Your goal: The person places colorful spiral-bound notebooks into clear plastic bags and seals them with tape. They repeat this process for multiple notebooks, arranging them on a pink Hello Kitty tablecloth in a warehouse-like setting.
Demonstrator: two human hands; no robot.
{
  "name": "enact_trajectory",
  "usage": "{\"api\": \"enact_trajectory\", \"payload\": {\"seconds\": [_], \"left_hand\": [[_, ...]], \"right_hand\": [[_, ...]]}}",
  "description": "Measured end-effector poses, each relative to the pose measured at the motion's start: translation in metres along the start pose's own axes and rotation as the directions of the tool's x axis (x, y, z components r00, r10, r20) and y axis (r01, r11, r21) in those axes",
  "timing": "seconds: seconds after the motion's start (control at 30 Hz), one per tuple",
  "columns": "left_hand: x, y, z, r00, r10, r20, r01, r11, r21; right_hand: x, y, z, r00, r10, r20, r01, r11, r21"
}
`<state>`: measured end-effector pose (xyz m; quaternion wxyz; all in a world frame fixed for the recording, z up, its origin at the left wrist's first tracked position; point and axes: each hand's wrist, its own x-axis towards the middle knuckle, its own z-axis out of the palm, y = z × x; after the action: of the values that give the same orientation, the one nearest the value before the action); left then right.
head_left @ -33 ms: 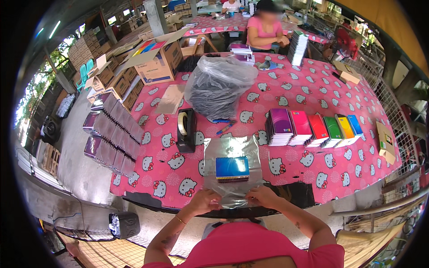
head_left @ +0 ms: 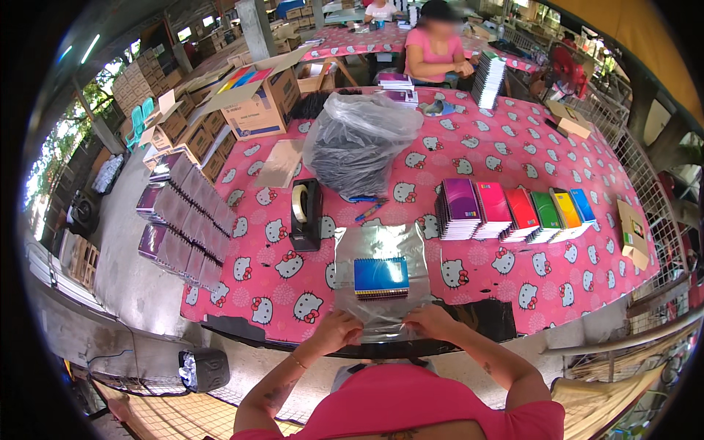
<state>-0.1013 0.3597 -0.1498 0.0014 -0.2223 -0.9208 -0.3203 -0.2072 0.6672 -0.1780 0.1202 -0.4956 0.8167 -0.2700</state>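
Blue notebook (head_left: pixel 380 276), spiral edge away.

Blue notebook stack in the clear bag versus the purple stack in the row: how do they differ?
The blue notebook stack sits inside the clear bag held by both hands; the purple stack lies bare, untouched, and taller. Blue stands alone; purple heads a row. Both look spiral-bound.

Clear plastic sleeve (head_left: pixel 379 253) near table edge; open cardboard box (head_left: pixel 257 103) far left, perhaps printed.

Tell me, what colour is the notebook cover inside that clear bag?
Blue: the spiral notebook in the clear bag has a bright blue cover, seen in the head view.
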Motion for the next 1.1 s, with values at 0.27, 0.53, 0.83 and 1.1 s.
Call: {"api": "enact_trajectory", "payload": {"seconds": [0.27,0.53,0.83,1.1], "left_hand": [[0.013,-0.016,0.007,0.997,0.060,-0.057,-0.060,0.998,-0.007],[0.011,-0.014,0.012,0.994,-0.096,-0.061,0.097,0.995,0.025],[0.046,-0.047,-0.031,0.804,-0.448,-0.392,0.198,0.822,-0.533],[0.066,-0.084,-0.022,0.746,-0.666,-0.034,0.368,0.453,-0.812]], "right_hand": [[0.013,-0.002,-0.013,0.998,0.045,0.034,-0.046,0.998,0.036],[0.017,-0.010,-0.015,0.987,0.122,0.101,-0.119,0.992,-0.039],[0.040,-0.011,-0.070,0.822,0.338,-0.459,-0.444,0.884,-0.144],[0.081,-0.070,0.002,0.913,0.037,-0.406,-0.164,0.945,-0.283]]}}
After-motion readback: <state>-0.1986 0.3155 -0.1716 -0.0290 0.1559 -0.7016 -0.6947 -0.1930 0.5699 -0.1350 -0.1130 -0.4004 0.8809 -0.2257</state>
